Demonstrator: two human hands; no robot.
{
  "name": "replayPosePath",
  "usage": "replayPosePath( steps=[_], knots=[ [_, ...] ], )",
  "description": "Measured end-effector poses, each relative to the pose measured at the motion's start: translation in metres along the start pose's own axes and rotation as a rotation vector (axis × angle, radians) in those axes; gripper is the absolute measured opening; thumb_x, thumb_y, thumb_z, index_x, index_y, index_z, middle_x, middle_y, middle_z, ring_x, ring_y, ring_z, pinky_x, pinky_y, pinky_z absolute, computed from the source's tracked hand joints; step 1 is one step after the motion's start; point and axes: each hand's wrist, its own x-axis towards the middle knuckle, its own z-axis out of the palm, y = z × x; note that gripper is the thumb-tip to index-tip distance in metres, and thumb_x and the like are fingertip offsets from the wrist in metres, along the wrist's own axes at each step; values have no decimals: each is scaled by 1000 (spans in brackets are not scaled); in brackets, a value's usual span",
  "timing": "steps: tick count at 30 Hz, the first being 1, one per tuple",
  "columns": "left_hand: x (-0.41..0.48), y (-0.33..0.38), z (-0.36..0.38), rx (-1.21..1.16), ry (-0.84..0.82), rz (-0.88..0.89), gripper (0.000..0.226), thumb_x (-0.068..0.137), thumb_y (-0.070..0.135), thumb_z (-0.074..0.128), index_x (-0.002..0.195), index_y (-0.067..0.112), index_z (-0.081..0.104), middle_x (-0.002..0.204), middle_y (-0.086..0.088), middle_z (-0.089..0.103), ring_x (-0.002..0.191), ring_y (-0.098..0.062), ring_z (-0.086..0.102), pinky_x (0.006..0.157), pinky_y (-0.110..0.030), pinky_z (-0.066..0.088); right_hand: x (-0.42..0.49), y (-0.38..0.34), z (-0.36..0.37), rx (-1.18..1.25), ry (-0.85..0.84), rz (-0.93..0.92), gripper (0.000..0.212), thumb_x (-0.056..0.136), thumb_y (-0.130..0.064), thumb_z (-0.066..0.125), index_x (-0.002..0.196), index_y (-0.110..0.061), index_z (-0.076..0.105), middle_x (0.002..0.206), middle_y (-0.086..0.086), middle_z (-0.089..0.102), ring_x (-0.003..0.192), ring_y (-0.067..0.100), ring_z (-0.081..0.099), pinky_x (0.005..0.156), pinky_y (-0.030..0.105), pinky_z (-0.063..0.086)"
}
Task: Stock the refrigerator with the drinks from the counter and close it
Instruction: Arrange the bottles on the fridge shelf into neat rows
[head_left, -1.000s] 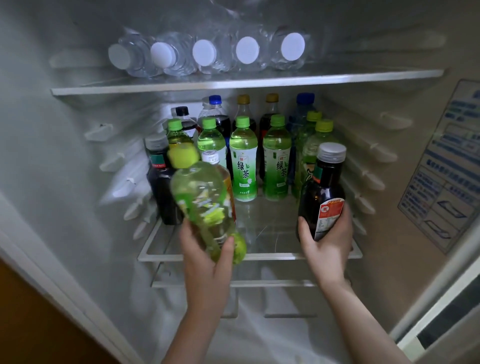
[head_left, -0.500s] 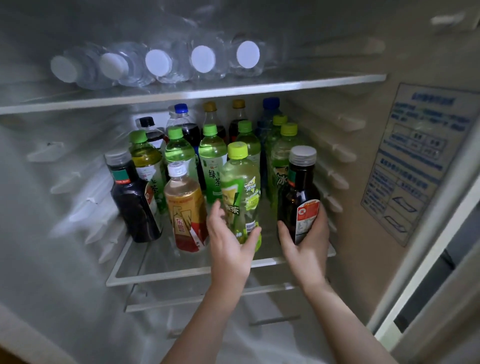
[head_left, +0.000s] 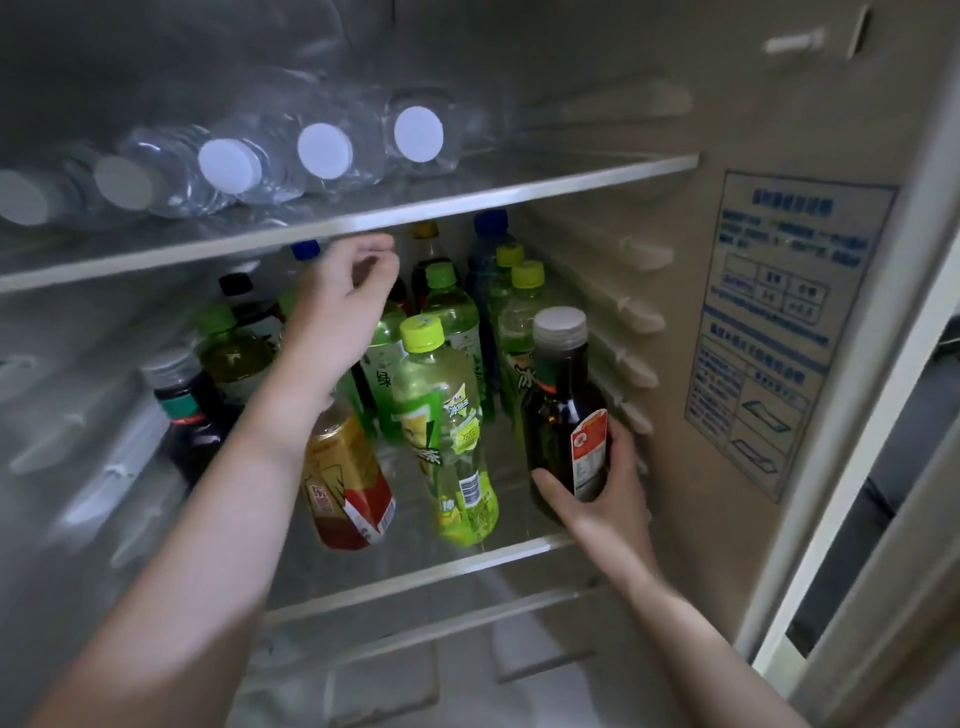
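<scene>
Since half a second ago the left grip (head_left: 337, 312) has let go of the green tea bottle (head_left: 441, 431) and lifted toward the caps of the rear row, just under the front edge of the upper shelf (head_left: 519, 195). Its fingers are curled loosely, and whether they touch or hold anything behind them cannot be told. The right grip (head_left: 602, 493) wraps narrowly round the lower body of a dark brown bottle (head_left: 558, 410) with a grey cap, thumb across its front, at the front right corner of the middle shelf (head_left: 415, 577).

The green tea bottle, yellow-green cap on, stands free near the middle of that shelf's front edge, between the brown bottle and an orange-and-red labelled tea bottle (head_left: 345, 483). Its label shows the character 茶 above a barcode. A green bottle just behind it bears 绿, and one at the right bears 冰. The brown bottle's red-and-white label is too small to read.

Clear water bottles (head_left: 322, 156) lie on the upper shelf, white caps facing out. A blue-printed sticker (head_left: 779, 322) on the refrigerator's right wall is too blurred to read.
</scene>
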Motion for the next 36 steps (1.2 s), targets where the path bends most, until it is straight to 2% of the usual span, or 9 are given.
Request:
replayPosePath(
  steps=[3,7,11,14,18,22,28,31,36],
  knots=[
    [34,0,10,241,-206,91,22,93,20,56,114,22,64,112,3,65,106,-13,59,83,-19,41,2,1,-4,16,-40,10,70,69,-9,82,113,-47,43,106,-46,53,102,-23,49,77,-5,35],
    [62,3,29,588,-338,228,40,89,25,62,127,13,58,128,-11,61,114,-26,57,84,-23,39,2,1,-4,19,-45,12,73,70,-11,82,114,-52,41,108,-44,52,104,-21,50,79,-4,36],
    [81,-2,45,787,-480,163,48,87,36,65,129,14,56,128,-15,58,114,-32,56,84,-29,43,2,1,-5,4,-54,1,73,70,-11,82,115,-51,41,108,-46,51,105,-21,49,80,-4,35],
    [88,-6,46,764,-493,157,46,86,30,69,128,14,58,127,-14,59,111,-31,57,76,-26,40,2,1,-4,5,-51,-9,74,70,-8,81,115,-51,41,108,-46,51,104,-21,50,80,-4,35],
    [90,-14,37,636,-496,215,37,83,17,71,120,18,65,120,-8,63,90,-15,51,62,-18,29,1,2,-4,8,-44,-7,72,71,-10,81,115,-52,42,109,-45,52,105,-19,50,80,-3,36],
    [90,-18,35,582,-487,234,39,83,14,72,121,18,64,119,-9,63,88,-13,48,54,-8,31,1,2,-3,-6,-33,-7,75,71,-13,81,115,-56,39,109,-47,49,106,-21,48,80,-5,35],
    [89,-23,41,618,-447,220,43,86,16,69,127,16,60,128,-12,59,110,-28,57,73,-19,34,0,1,-1,-8,-26,-17,74,69,-20,80,116,-60,39,112,-45,50,107,-21,48,81,-5,34],
    [88,-22,42,628,-438,226,42,86,17,68,126,15,60,126,-13,60,110,-29,57,75,-22,35,1,1,-1,-15,-25,-27,75,70,-17,80,115,-59,40,112,-45,51,107,-21,48,81,-5,34],
    [85,-22,39,565,-432,230,37,84,15,70,120,17,64,92,-1,52,82,-14,48,57,-15,31,0,2,-1,-20,-25,-17,74,71,-14,81,117,-55,39,112,-46,50,107,-21,48,82,-5,33]
  ],
)
